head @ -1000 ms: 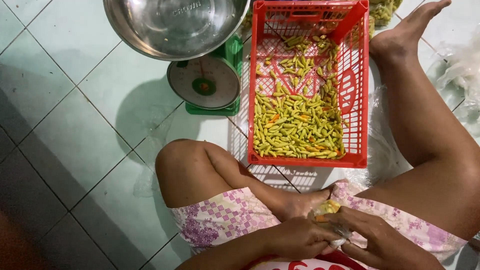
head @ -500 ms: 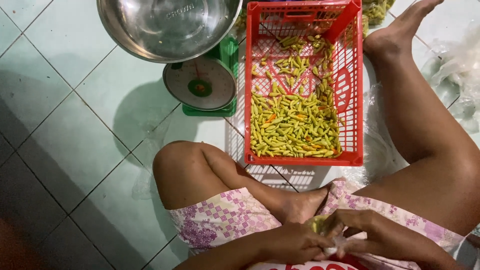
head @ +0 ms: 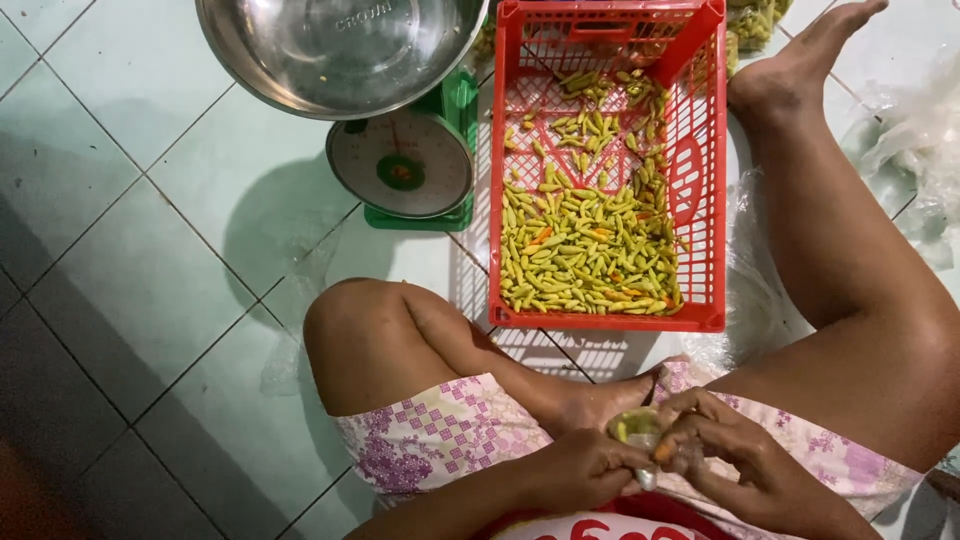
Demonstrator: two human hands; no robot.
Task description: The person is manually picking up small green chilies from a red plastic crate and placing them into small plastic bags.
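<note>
I sit on a tiled floor with my legs apart. Low in the head view, my left hand point(head: 580, 468) and my right hand point(head: 735, 450) both close on a small clear plastic bag of green chillies point(head: 640, 430) held over my lap. In front of me stands a red plastic crate point(head: 705, 180) with several yellow-green chillies point(head: 585, 255) heaped at its near end, a few of them orange.
A green kitchen scale point(head: 405, 165) with a round dial stands left of the crate, and a large steel bowl point(head: 340, 50) rests on top of it. Crumpled clear plastic bags point(head: 920, 140) lie at the right. My right foot point(head: 800, 60) reaches past the crate.
The view has shifted slightly, and my hands have kept working the small bag of chillies, turning it between the fingers. Crate, scale and bowl have stayed put.
</note>
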